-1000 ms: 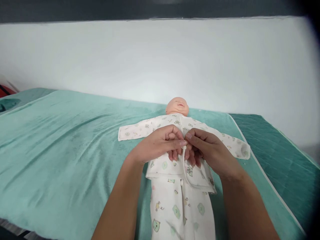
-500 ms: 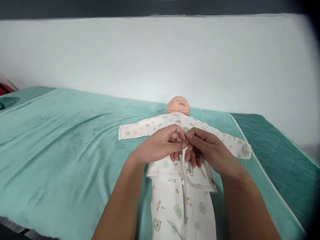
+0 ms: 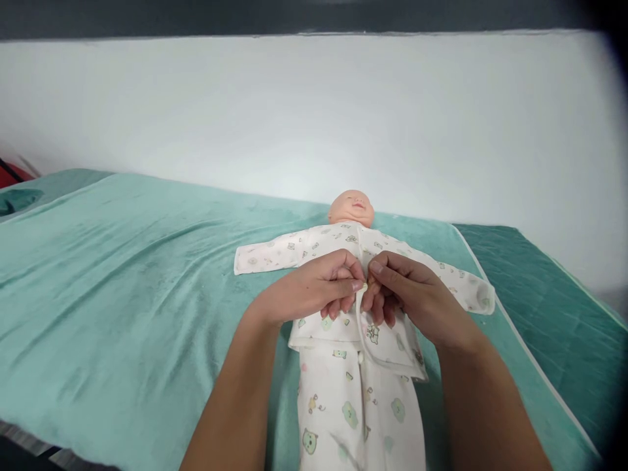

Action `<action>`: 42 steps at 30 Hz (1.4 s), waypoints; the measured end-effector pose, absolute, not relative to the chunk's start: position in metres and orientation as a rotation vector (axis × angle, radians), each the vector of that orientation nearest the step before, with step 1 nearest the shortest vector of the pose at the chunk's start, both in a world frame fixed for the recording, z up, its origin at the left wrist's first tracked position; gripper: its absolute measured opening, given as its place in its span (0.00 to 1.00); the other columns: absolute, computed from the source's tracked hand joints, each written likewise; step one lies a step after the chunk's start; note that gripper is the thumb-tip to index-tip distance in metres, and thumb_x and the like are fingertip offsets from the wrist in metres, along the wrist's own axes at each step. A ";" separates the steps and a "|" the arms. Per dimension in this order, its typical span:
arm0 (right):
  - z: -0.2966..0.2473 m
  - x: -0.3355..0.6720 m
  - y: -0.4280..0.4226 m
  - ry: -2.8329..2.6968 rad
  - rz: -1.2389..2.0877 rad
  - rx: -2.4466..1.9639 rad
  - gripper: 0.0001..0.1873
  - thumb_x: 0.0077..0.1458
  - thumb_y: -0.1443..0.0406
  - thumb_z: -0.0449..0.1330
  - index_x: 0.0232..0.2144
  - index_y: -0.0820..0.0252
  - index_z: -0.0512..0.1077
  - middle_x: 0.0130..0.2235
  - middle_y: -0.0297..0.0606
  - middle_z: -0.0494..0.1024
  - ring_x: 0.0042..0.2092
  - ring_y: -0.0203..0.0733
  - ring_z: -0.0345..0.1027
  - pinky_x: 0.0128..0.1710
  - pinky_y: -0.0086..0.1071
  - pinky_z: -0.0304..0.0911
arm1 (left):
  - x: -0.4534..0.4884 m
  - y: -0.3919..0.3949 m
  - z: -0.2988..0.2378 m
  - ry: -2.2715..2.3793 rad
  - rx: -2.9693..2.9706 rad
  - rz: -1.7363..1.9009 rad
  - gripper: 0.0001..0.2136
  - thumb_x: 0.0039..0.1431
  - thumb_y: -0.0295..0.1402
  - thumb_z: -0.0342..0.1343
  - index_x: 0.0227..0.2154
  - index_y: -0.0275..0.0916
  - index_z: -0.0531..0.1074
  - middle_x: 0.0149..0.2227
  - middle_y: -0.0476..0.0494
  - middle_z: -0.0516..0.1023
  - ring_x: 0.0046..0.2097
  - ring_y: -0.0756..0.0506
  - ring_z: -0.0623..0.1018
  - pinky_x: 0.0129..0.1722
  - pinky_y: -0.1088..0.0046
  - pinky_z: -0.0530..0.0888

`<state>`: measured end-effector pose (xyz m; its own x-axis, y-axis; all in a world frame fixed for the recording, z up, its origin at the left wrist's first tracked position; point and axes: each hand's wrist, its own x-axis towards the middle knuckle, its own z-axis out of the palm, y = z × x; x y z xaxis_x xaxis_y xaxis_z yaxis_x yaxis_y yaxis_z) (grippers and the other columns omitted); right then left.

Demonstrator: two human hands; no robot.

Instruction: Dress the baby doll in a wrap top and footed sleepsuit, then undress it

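Observation:
A baby doll (image 3: 351, 208) lies face up on a teal towel (image 3: 122, 288), dressed in a white printed shirt (image 3: 275, 252) and matching trousers (image 3: 343, 405). My left hand (image 3: 314, 288) and my right hand (image 3: 407, 291) meet over the doll's chest. Both pinch the two front edges of the shirt together at a small fastener between my thumbs. The shirt's lower front hangs open below my fingers, with a white snap (image 3: 360, 358) showing.
A darker green quilted mat (image 3: 549, 314) lies under the towel at the right. A white wall (image 3: 314, 118) runs behind the bed. A red object (image 3: 10, 171) shows at the far left edge.
My hands have drawn a little closer together and slightly down on the doll's chest, still pinching the shirt edges. The doll has not moved.

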<state>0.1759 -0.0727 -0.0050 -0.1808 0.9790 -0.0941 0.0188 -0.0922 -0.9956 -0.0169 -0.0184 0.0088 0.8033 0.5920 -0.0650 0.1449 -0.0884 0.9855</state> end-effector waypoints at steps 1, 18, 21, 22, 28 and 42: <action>-0.005 0.176 -0.073 -1.309 1.411 -1.189 0.18 0.63 0.51 0.54 0.29 0.58 0.66 0.27 0.37 0.79 0.23 0.34 0.70 0.20 0.25 0.60 | -0.017 -0.019 0.009 0.593 1.644 0.410 0.09 0.65 0.41 0.49 0.38 0.40 0.65 0.26 0.52 0.70 0.25 0.53 0.68 0.25 0.76 0.66; -0.002 0.177 -0.073 -1.372 1.501 -1.169 0.19 0.65 0.50 0.51 0.32 0.58 0.64 0.30 0.38 0.80 0.27 0.37 0.75 0.23 0.26 0.62 | -0.008 -0.025 0.014 0.712 1.726 0.381 0.02 0.61 0.32 0.48 0.36 0.42 0.61 0.28 0.54 0.71 0.27 0.53 0.68 0.24 0.77 0.66; -0.003 0.178 -0.073 -1.377 1.510 -1.162 0.19 0.65 0.50 0.52 0.32 0.58 0.64 0.31 0.38 0.80 0.27 0.37 0.75 0.23 0.25 0.61 | -0.008 -0.026 0.014 0.731 1.737 0.396 0.01 0.60 0.31 0.47 0.34 0.42 0.60 0.26 0.55 0.70 0.26 0.53 0.69 0.24 0.77 0.66; -0.003 0.178 -0.072 -1.381 1.510 -1.161 0.19 0.65 0.50 0.52 0.32 0.58 0.64 0.31 0.38 0.80 0.26 0.37 0.75 0.22 0.25 0.61 | -0.008 -0.026 0.014 0.734 1.736 0.401 0.01 0.60 0.31 0.47 0.33 0.42 0.60 0.26 0.55 0.70 0.26 0.53 0.68 0.23 0.77 0.66; -0.002 0.178 -0.073 -1.382 1.510 -1.155 0.18 0.64 0.51 0.54 0.31 0.58 0.65 0.28 0.36 0.80 0.25 0.36 0.74 0.22 0.24 0.61 | -0.010 -0.022 0.010 0.693 1.703 0.391 0.03 0.59 0.29 0.46 0.35 0.42 0.60 0.25 0.55 0.71 0.24 0.53 0.69 0.23 0.77 0.65; -0.003 0.178 -0.072 -1.353 1.475 -1.153 0.17 0.63 0.52 0.55 0.31 0.59 0.66 0.28 0.36 0.80 0.24 0.35 0.73 0.21 0.24 0.60 | -0.009 -0.017 0.003 0.695 1.664 0.516 0.08 0.55 0.27 0.49 0.38 0.43 0.65 0.27 0.54 0.69 0.28 0.52 0.74 0.25 0.78 0.70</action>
<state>0.1783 -0.0718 -0.0028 -0.2565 0.9613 -0.1006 0.0174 -0.0995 -0.9949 -0.0090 -0.0173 0.0031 0.7234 0.6895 -0.0361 0.1649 -0.1219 0.9787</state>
